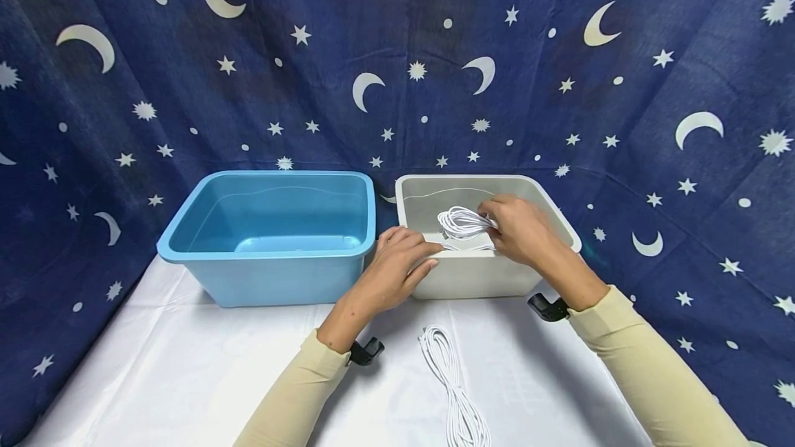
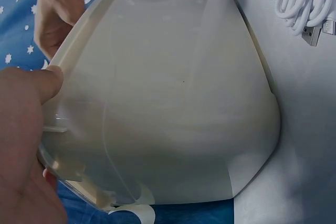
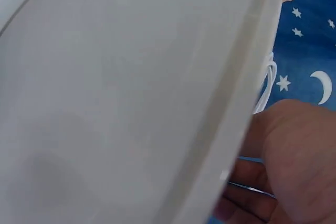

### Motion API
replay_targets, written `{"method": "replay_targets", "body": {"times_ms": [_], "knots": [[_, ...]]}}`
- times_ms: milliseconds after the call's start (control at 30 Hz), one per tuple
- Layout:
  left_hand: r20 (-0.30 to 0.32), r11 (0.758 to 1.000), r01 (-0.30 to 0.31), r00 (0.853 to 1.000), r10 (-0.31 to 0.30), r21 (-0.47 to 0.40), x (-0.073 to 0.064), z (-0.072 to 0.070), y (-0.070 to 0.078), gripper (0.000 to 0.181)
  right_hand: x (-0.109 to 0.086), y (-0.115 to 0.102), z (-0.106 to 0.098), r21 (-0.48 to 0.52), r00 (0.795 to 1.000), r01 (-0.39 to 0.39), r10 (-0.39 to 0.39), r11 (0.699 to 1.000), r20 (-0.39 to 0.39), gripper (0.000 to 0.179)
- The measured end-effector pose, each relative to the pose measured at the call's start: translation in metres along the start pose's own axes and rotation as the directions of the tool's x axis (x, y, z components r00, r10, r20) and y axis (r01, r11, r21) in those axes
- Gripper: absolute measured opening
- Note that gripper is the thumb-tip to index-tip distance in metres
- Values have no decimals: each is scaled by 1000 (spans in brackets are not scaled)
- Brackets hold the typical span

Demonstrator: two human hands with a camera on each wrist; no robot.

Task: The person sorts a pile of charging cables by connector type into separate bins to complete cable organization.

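Note:
My left hand [image 1: 394, 267] grips the front left rim of the grey plastic bin [image 1: 475, 280]. In the left wrist view its thumb lies against the outer wall, with the fingers over the rim. A looped white USB cable [image 1: 461, 222] is in my right hand [image 1: 518, 226], held inside the bin's opening just behind the front edge. More white cable [image 1: 456, 247] lies lower in the bin, partly hidden by the front wall. In the right wrist view the rim covers much of the held cable [image 3: 269, 82].
On the white cloth in front of the bin lies another bundled white cable [image 1: 453, 385]; its metal USB plug [image 2: 312, 36] shows in the left wrist view. A larger blue bin [image 1: 273, 281] stands to the left. Behind both hangs a dark blue curtain [image 1: 422, 98] with moons and stars.

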State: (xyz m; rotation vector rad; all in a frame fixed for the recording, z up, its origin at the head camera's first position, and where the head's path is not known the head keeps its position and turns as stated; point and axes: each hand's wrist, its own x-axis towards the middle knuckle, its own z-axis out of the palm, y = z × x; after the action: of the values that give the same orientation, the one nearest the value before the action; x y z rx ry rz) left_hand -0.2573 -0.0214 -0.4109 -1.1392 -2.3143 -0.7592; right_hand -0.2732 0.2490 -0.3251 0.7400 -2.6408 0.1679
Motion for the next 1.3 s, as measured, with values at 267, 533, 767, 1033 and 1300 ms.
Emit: {"method": "replay_targets", "body": {"times_ms": [267,533,767,1033,1300], "knots": [[-4,1000,-6,1000,6,2,0,0,0,28,-2,7,9,21,1000,-23,23,1000,7,21],[4,1000,-5,1000,5,9,0,0,0,28,-5,6,9,27,999,-53,53,998,0,18],[-8,1000,-11,1000,11,4,0,0,1,27,-8,7,12,48,996,-82,84,995,-38,19],[0,1000,-7,1000,7,4,0,-1,1,27,-14,5,11,66,990,-93,99,994,-98,18],[-1,1000,-5,1000,5,5,0,-1,1,27,-24,4,9,88,983,-93,106,992,-152,17]]}}
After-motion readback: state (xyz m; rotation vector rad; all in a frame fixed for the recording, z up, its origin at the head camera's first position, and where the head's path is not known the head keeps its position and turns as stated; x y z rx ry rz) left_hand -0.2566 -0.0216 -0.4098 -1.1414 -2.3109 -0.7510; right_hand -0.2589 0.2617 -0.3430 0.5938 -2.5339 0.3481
